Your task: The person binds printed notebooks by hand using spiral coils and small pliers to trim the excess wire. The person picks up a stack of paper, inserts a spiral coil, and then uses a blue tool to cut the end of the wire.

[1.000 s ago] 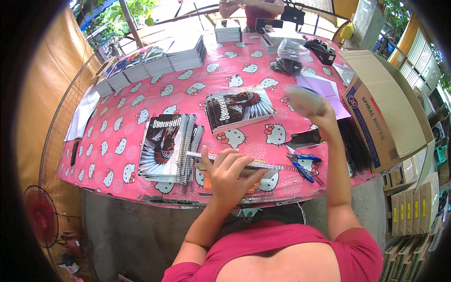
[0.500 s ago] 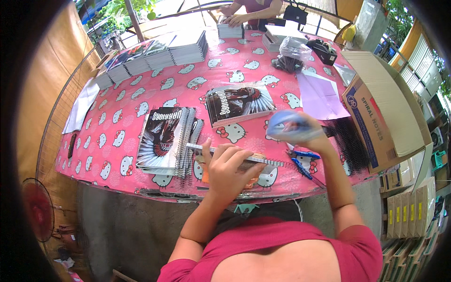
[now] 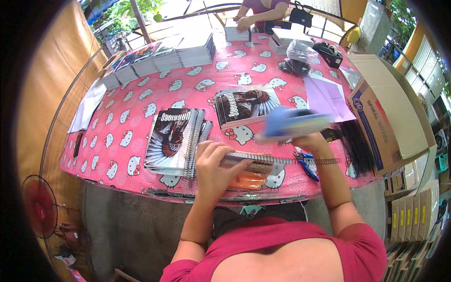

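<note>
Evidently a coil was partway through a notebook's edge. Left of the notebook lay a stack, its dark cover bearing bold pale lettering, upside down to the wearer. At the notebook's left end, the left hand pinched it, thumb on the near side. Just on its near side was an orange packet; beyond it, a pile with similar lettering. Beyond its right end, the right hand held a blurred blue thing, fingertips unclear. The coil jutted rightward from it; feeding that in would likely call for a steady left grip. Further right of it came pliers, black coils and a carton with dark capitals and a round blue emblem.
</note>
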Demonstrator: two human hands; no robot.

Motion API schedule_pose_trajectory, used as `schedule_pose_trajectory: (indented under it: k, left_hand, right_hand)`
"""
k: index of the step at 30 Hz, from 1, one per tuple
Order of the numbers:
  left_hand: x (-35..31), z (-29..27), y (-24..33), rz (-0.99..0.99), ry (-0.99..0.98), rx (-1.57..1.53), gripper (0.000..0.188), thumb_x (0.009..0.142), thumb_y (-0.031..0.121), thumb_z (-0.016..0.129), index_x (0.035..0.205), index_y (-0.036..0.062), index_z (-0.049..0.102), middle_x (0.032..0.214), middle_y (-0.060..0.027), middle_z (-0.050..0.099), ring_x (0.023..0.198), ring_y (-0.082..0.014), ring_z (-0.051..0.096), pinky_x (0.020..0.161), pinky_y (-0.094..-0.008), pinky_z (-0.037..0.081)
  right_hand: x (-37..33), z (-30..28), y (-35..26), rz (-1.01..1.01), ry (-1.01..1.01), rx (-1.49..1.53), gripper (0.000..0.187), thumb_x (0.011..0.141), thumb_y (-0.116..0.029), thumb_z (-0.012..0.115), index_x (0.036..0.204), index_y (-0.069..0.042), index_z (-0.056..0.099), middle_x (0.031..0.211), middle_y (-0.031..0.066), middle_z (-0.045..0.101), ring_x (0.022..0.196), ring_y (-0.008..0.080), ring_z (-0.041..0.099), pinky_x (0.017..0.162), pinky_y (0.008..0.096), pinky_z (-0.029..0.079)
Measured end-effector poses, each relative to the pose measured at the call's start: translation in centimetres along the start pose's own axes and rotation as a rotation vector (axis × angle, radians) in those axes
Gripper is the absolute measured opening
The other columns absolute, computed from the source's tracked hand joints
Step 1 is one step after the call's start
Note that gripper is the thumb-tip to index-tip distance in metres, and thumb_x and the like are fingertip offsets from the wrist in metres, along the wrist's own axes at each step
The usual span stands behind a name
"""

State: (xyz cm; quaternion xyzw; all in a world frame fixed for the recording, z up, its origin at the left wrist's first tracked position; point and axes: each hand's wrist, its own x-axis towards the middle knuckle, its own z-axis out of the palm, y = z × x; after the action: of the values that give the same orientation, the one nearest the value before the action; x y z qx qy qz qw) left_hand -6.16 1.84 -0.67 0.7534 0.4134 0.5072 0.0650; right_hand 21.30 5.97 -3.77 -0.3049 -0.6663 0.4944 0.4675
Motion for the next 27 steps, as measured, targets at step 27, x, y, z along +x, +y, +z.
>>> schedule_pose_trajectory:
  k: [27]
  left_hand:
    - [-2.3,-1.5,-4.0,-0.615,0.212,-0.799,0.038,0.078,-0.008,0.069,0.115,-0.0034,0.061,0.089,-0.0032,0.063,0.077,-0.007,0.059,0.069,-0.0196,0.049]
  right_hand:
    - [8.2,5.6,-0.7,0.063,-0.033,-0.668,0.041,0.065,0.0,0.069,0.104,-0.002,0.061,0.091,0.0098,0.066,0.085,0.0138,0.06,0.076,0.0293,0.05]
